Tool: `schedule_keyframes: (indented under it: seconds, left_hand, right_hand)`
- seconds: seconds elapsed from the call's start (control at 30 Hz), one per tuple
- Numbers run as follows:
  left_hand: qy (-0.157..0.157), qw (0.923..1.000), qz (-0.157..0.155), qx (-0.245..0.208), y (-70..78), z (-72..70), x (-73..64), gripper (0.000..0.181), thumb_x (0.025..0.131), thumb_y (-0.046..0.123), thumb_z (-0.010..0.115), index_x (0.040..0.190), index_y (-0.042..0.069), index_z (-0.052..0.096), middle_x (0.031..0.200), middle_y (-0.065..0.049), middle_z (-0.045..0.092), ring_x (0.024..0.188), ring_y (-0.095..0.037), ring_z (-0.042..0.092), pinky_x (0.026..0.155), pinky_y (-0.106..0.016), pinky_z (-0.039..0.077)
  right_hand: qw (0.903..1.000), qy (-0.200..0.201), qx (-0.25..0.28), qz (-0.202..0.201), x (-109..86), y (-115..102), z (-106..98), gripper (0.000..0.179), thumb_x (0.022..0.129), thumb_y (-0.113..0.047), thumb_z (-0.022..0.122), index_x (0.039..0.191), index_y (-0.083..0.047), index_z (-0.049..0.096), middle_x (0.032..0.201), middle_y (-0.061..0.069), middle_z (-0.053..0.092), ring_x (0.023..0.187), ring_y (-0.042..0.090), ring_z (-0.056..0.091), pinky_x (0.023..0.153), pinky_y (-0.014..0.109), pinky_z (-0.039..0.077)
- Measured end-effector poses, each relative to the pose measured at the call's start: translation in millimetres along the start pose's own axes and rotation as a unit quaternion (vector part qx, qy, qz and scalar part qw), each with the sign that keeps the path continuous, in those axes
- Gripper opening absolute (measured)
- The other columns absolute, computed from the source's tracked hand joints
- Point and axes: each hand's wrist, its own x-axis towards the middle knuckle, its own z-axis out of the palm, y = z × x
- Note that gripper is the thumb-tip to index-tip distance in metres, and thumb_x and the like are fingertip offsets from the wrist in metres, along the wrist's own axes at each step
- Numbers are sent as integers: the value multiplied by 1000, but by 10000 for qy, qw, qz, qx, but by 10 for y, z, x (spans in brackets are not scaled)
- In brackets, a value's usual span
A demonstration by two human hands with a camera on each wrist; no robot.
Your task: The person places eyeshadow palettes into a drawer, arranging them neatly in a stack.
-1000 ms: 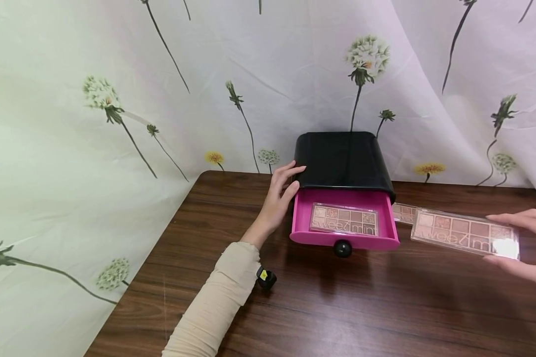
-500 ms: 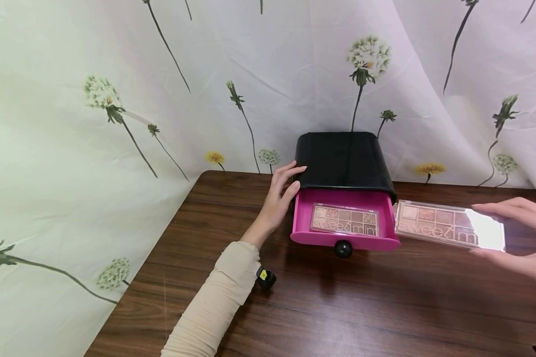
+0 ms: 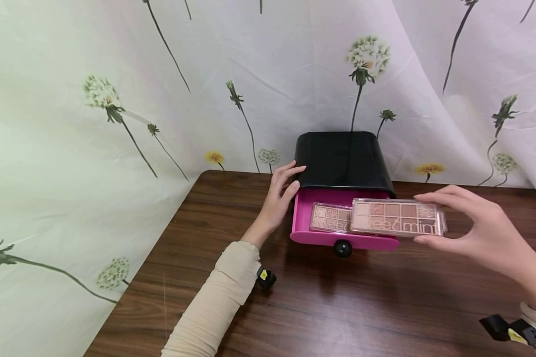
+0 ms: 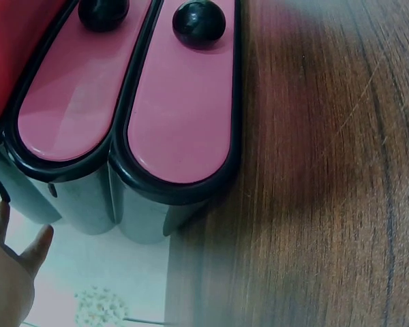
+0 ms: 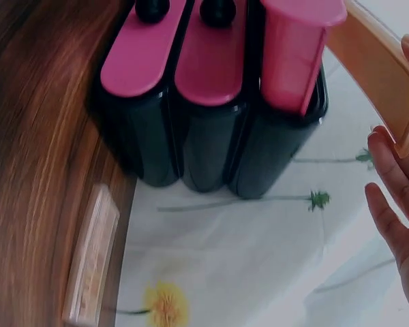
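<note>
My right hand (image 3: 478,228) pinches a clear-cased eyeshadow palette (image 3: 395,218) by its right end, between thumb and fingers. The palette hangs over the pulled-out pink drawer (image 3: 301,213) and overlaps its right side in the head view. Inside that drawer lies a similar palette (image 3: 328,218), its right part hidden behind the held one. My left hand (image 3: 279,191) rests against the left side of the black drawer cabinet (image 3: 344,158), fingers extended onto its top edge. In the right wrist view, the held palette (image 5: 378,68) is seen edge-on beside the open top drawer (image 5: 293,61).
Another palette (image 5: 92,259) lies on the wooden table (image 3: 339,317) to the cabinet's right, mostly covered in the head view. Below the open drawer are two shut drawers (image 4: 184,109) with black knobs. A flower-printed cloth (image 3: 250,59) hangs behind the table.
My right hand has carried the palette leftward from beside the cabinet to above the open drawer. The left hand, the cabinet and the palette inside the drawer stay put.
</note>
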Motion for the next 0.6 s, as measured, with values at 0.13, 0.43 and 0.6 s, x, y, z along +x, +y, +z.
schedule_keyframes:
  seconds: [0.13,0.43,0.6]
  left_hand:
    - [41,10000,24,18,-129,18,16,40,102,12,43,140,0,50,155,-19,27,143,-29,27,109,-47,31]
    - [125,9997,212,60,-429,36,54,42,103,25,44,142,12,53,156,-5,30,142,-18,29,107,-43,33]
    - [155,9995,233,126,-433,34,50,49,103,41,43,142,14,53,155,-2,31,141,-15,29,106,-43,34]
  right_hand:
    - [9996,-82,192,-188,97,-24,109,74,50,-3,96,118,-16,71,107,-10,61,92,-1,52,82,10,36]
    - [9990,-244,336,-191,215,-14,298,69,56,-9,95,119,-20,71,111,-10,62,93,0,52,82,11,35]
    - [9989,-294,303,-181,256,-12,362,65,59,-10,94,119,-20,70,112,-10,62,96,1,52,84,10,35]
